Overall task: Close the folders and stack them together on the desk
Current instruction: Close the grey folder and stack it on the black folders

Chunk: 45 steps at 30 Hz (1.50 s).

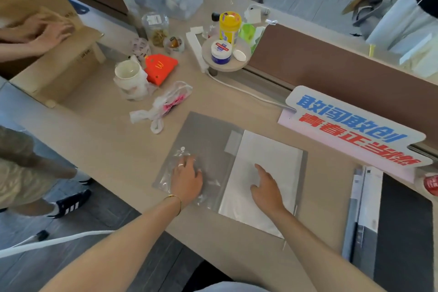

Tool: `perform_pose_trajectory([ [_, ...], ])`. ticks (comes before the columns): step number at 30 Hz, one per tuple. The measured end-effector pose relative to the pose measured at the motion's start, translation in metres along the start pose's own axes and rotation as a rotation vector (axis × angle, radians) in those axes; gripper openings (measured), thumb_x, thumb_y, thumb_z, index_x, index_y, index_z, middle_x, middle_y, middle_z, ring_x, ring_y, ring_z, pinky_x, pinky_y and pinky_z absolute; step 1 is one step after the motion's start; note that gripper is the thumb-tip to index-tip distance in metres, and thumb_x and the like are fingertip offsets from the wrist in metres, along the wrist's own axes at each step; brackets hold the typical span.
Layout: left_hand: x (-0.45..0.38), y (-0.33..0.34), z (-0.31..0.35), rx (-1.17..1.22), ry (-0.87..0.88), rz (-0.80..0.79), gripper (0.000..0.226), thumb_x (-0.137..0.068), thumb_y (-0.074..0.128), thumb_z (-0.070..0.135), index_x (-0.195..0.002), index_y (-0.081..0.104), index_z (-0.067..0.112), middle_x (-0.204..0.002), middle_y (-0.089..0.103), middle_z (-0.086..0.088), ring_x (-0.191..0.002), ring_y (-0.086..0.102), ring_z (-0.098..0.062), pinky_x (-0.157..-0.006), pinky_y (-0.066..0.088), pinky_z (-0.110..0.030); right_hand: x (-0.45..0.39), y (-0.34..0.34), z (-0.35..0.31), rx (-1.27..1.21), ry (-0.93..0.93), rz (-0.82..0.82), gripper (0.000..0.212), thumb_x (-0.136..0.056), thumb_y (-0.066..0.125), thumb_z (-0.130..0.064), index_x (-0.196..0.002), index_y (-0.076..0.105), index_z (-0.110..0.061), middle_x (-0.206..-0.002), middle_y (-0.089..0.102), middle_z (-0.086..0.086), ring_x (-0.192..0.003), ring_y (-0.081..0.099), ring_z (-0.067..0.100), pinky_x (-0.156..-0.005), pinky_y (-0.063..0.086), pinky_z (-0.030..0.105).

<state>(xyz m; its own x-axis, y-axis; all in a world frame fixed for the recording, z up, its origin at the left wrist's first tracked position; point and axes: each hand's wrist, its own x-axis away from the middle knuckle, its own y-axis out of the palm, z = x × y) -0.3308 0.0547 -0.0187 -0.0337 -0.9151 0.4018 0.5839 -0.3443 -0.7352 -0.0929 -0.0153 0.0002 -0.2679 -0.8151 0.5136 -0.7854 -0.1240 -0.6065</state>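
Observation:
A grey folder [203, 135] lies open and flat on the wooden desk [237, 256] in front of me. Its right half holds white paper [272, 156] under a clear sleeve. A crinkled clear plastic pocket [170, 173] covers the lower left half. My left hand [187, 179] rests palm down on that pocket, fingers spread. Flat on the white paper lies my right hand [266, 188], fingers apart and holding nothing. Another dark folder [398, 232] with a metal clip lies at the desk's right edge.
A blue-and-red lettered sign [355, 125] lies just right of the folder. A crumpled plastic bag [166, 104], a white mug [128, 73], a red box [160, 67], jars and a power strip [196, 50] crowd the far side. Another person's hands [45, 31] rest on a cardboard box at left.

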Motion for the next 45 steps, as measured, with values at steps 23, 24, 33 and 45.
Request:
perform_pose_trajectory([
  [23, -0.032, -0.004, -0.004, 0.193, -0.239, 0.051, 0.046, -0.092, 0.040, 0.061, -0.126, 0.052, 0.031, -0.116, 0.058, -0.014, -0.126, 0.046, -0.035, -0.105, 0.038, -0.044, 0.001, 0.000, -0.005, 0.176, 0.106, -0.128, 0.078, -0.084, 0.058, -0.037, -0.154, 0.024, -0.035, -0.153, 0.045, -0.011, -0.134, 0.050, 0.023, -0.108, 0.040, 0.034],
  [24, -0.032, -0.005, -0.001, 0.236, -0.243, 0.024, 0.050, -0.092, 0.036, 0.065, -0.119, 0.057, 0.029, -0.114, 0.061, -0.016, -0.124, 0.050, -0.036, -0.105, 0.039, -0.045, 0.000, -0.002, -0.005, 0.161, 0.123, -0.131, 0.078, -0.084, 0.059, -0.037, -0.154, 0.024, -0.037, -0.150, 0.048, -0.010, -0.133, 0.051, 0.024, -0.107, 0.041, 0.033],
  [33, -0.027, -0.003, 0.036, 0.572, -0.294, -0.265, 0.056, -0.104, 0.035, 0.055, -0.120, 0.066, 0.012, -0.125, 0.065, -0.023, -0.104, 0.063, -0.025, -0.103, 0.046, -0.041, -0.006, -0.017, 0.007, -0.055, 0.217, -0.124, 0.078, -0.086, 0.062, -0.030, -0.154, 0.025, -0.036, -0.154, 0.045, -0.010, -0.138, 0.047, 0.018, -0.111, 0.037, 0.034],
  [45, 0.002, -0.021, 0.088, 0.581, 0.025, -0.072, 0.029, -0.103, 0.051, 0.017, -0.076, 0.057, 0.009, -0.064, 0.046, -0.008, -0.060, 0.043, -0.017, -0.058, 0.036, -0.033, 0.007, -0.024, 0.022, -0.428, 0.217, -0.241, 0.075, -0.092, 0.060, -0.016, -0.155, 0.025, -0.038, -0.156, 0.040, -0.002, -0.137, 0.043, 0.016, -0.107, 0.031, 0.027],
])
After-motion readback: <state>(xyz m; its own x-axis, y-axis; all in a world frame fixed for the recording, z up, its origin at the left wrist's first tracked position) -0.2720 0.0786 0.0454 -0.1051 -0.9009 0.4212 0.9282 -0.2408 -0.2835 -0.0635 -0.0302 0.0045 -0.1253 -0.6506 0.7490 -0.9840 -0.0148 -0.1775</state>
